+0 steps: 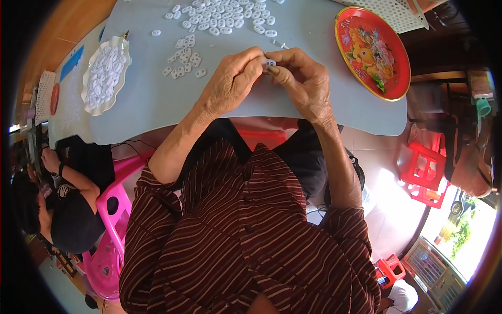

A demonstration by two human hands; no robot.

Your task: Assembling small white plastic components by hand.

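Observation:
Above the near part of the grey table (151,107), my left hand (232,78) and my right hand (305,81) meet at the fingertips. Pinched between them is a small white oval plastic piece (270,63) with dark holes; the fingers cover part of it. Beyond my hands lies a spread of similar white oval pieces (225,22). Left of my left hand is a loose group of small white rectangular pieces with holes (185,57). A thin white piece (281,45) lies just past my right hand.
A scalloped white dish (96,111) heaped with white oval pieces stands at left. The red floral tray (396,57) is at right, by a white perforated basket (405,20). Another person (73,209) sits near a pink chair (112,209) at left; red stools (426,167) stand at right.

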